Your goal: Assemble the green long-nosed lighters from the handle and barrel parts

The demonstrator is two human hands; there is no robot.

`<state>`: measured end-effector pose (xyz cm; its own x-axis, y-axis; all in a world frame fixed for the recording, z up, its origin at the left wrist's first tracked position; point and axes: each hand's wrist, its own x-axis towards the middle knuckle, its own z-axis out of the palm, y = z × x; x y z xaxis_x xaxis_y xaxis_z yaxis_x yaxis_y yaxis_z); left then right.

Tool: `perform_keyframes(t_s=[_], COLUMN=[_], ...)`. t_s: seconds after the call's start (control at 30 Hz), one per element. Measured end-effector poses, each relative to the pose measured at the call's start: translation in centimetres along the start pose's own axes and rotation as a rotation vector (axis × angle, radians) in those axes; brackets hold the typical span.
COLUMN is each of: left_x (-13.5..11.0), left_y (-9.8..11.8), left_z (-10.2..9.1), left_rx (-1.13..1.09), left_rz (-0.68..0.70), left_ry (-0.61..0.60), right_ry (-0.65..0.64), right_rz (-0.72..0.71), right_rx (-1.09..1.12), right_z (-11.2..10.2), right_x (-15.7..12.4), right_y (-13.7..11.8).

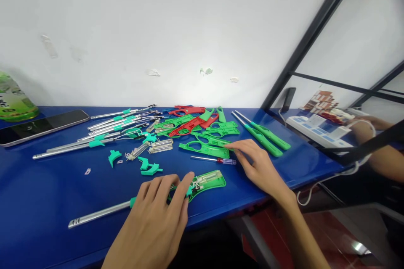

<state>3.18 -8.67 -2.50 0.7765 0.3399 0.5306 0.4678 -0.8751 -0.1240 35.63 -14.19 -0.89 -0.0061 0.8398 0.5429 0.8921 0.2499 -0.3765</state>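
My left hand (pixel 160 214) rests over a half-built utility lighter on the table, its fingers curled around the middle. The lighter's metal barrel (pixel 101 213) points left, and its open green handle shell (pixel 214 179) shows a clear fuel tank (pixel 210 177) and wires. Part of the handle is hidden under the fingers. At the right, my right hand (pixel 257 164) pinches the end of an empty green handle half (pixel 205 148), which lies on the table. Just below that half lies a screwdriver (pixel 217 160) with a red and clear handle. Loose teal triggers (pixel 150 167) lie ahead of my left hand.
Several metal barrels with wires (pixel 116 124) lie at the left, near a phone (pixel 44 126) and a green bottle (pixel 14 98). Red and green shells (pixel 189 124) are piled at the back. Two closed green lighters (pixel 267 138) lie right, before a black frame (pixel 309 38) and power strip (pixel 318 132).
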Motion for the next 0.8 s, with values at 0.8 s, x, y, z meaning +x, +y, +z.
perform_keyframes(t_s=[0.8], left_x=[-0.19], left_y=[0.20], left_z=[-0.88], left_rx=[-0.358], left_rz=[-0.419], left_ry=[0.162], right_ry=[-0.075], right_rz=[-0.004], right_rx=[0.006], right_z=[0.20], right_x=[0.07], right_y=[0.51])
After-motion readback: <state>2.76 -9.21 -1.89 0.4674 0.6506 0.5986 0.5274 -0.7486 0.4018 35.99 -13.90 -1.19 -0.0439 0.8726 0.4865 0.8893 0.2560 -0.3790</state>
